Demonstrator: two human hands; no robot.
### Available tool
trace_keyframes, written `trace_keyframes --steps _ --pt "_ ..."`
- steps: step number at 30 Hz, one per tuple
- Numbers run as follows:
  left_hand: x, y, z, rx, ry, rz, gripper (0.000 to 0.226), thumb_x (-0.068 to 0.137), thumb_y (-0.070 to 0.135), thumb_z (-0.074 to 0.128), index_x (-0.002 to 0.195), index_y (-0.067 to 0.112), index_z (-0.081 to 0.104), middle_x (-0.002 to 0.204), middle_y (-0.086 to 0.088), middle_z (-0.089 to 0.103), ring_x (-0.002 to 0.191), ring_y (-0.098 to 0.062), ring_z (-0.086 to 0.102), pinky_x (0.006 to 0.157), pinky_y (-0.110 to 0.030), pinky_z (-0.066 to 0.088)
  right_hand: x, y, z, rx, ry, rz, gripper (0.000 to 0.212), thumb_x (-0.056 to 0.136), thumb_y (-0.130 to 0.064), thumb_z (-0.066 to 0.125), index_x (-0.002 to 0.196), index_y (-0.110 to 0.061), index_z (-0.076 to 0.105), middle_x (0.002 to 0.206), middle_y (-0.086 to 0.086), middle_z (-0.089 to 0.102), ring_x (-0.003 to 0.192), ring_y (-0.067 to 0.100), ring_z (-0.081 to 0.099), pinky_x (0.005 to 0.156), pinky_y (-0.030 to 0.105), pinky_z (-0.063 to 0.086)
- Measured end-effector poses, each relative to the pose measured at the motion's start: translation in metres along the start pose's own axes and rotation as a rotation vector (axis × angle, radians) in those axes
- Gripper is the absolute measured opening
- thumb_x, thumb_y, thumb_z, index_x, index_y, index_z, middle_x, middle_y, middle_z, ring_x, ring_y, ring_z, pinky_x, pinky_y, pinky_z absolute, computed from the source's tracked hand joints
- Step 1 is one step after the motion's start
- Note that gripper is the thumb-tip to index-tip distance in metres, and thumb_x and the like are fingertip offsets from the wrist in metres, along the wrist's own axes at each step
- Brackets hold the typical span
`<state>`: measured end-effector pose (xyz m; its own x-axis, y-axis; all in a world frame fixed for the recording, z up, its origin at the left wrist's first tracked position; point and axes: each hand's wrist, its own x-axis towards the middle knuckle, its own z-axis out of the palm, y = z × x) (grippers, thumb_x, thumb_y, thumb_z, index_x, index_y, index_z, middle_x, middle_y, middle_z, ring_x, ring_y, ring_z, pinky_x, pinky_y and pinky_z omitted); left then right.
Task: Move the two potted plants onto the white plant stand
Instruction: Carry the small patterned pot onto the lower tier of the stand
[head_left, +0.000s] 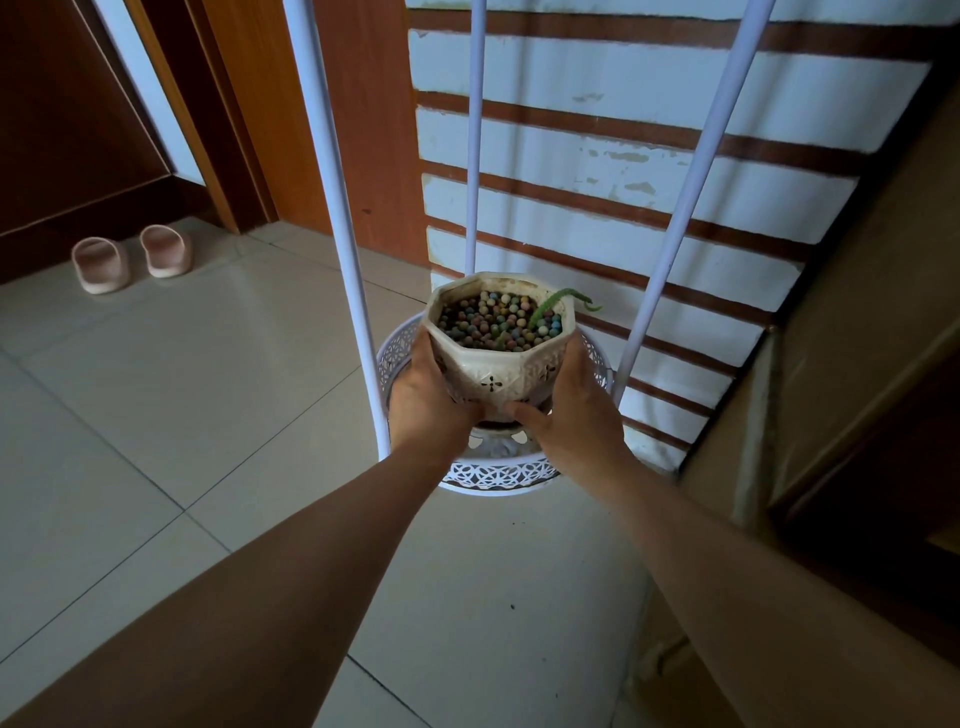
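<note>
A cream octagonal pot (506, 366), filled with coloured clay pebbles and bearing one small green shoot (558, 301), is held over the round lattice-rimmed bottom shelf (493, 475) of the white plant stand. My left hand (426, 400) grips the pot's left side and my right hand (569, 410) grips its right side and base. Whether the pot rests on the shelf or hangs just above it is hidden by my hands. Only one potted plant is in view.
Three white stand poles (340, 208) rise around the shelf. A white wall with brown stripes (623, 171) is behind, with a wooden door frame (249, 130) to the left. Pink slippers (130, 260) lie on the tiled floor. Cardboard and dark furniture (857, 338) stand at the right.
</note>
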<state>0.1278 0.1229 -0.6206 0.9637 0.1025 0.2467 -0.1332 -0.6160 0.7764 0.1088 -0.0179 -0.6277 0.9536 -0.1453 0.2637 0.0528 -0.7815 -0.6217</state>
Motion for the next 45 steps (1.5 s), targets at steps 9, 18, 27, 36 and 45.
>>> trace_keyframes --steps 9,18,27,36,45 --pt "-0.001 0.003 0.000 0.034 -0.035 -0.008 0.090 0.070 0.016 0.076 0.145 0.011 0.026 0.123 -0.006 0.063 0.111 -0.022 0.060 0.078 -0.022 0.043 0.000 0.001 0.002 -0.025 -0.018 0.008 0.107 0.074 -0.041 0.073 0.148 -0.010 0.002 0.150 0.011 0.033 0.134 0.027 0.039 0.100 0.038 0.041" --pt "-0.003 0.008 -0.003 0.061 -0.043 -0.030 0.087 0.075 0.015 0.071 0.147 0.012 0.022 0.128 -0.008 0.060 0.117 -0.026 0.058 0.088 -0.031 0.048 -0.003 -0.002 -0.003 0.000 -0.039 0.020 0.105 0.073 -0.044 0.073 0.147 -0.013 0.006 0.150 0.006 0.035 0.134 0.025 0.040 0.101 0.046 0.044" --pt "-0.007 0.016 -0.007 0.049 -0.087 -0.054 0.089 0.076 0.017 0.073 0.147 0.011 0.020 0.131 -0.009 0.058 0.119 -0.026 0.055 0.089 -0.029 0.046 -0.001 -0.010 -0.010 0.043 -0.149 0.048 0.106 0.077 -0.040 0.070 0.147 -0.013 -0.005 0.151 0.008 0.030 0.135 0.027 0.038 0.106 0.046 0.040" --pt "-0.047 0.065 -0.051 0.069 -0.269 -0.248 0.083 0.079 0.016 0.070 0.145 0.012 0.019 0.139 -0.012 0.048 0.128 -0.029 0.045 0.095 -0.037 0.043 -0.037 -0.058 -0.062 0.129 -0.221 0.241 0.096 0.087 -0.029 0.062 0.147 -0.016 -0.012 0.157 0.012 0.019 0.139 0.032 0.031 0.108 0.048 0.035" --pt "-0.074 0.167 -0.164 0.136 -0.450 -0.340 0.066 0.088 0.025 0.059 0.146 0.020 0.027 0.142 -0.013 0.048 0.129 -0.030 0.046 0.102 -0.037 0.039 -0.071 -0.166 -0.176 0.052 -0.267 0.366 0.076 0.090 -0.032 0.058 0.147 -0.011 0.012 0.147 0.017 0.034 0.132 0.031 0.039 0.103 0.039 0.037"
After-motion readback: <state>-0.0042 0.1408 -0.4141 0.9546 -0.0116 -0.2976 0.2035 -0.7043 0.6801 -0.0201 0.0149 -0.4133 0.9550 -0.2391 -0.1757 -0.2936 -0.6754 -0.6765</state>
